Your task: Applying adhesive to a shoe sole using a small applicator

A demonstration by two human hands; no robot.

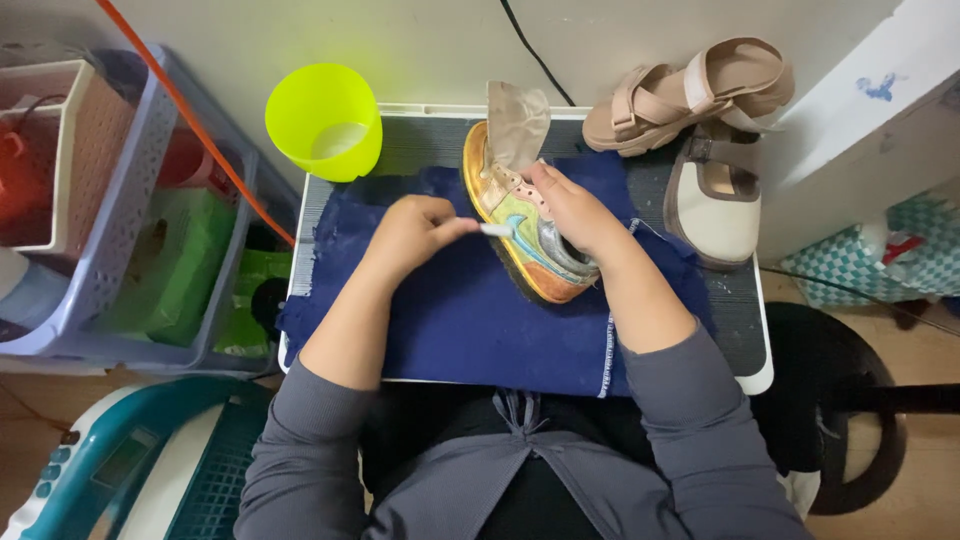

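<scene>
A small multicoloured sneaker (520, 215) with a gold sole lies on its side on a dark blue cloth (470, 310). Its beige tongue (516, 125) is pulled up and back. My right hand (575, 210) grips the shoe around its opening and holds it steady. My left hand (415, 230) is closed on a small white brush (497, 229), whose tip touches the side of the sneaker.
A lime-green cup (325, 120) with liquid stands at the tray table's (750, 330) far left corner. Tan sandals (690, 90) and a beige shoe (712, 200) lie at the far right. A lilac basket shelf (110, 250) stands left, a teal appliance (110, 470) below it.
</scene>
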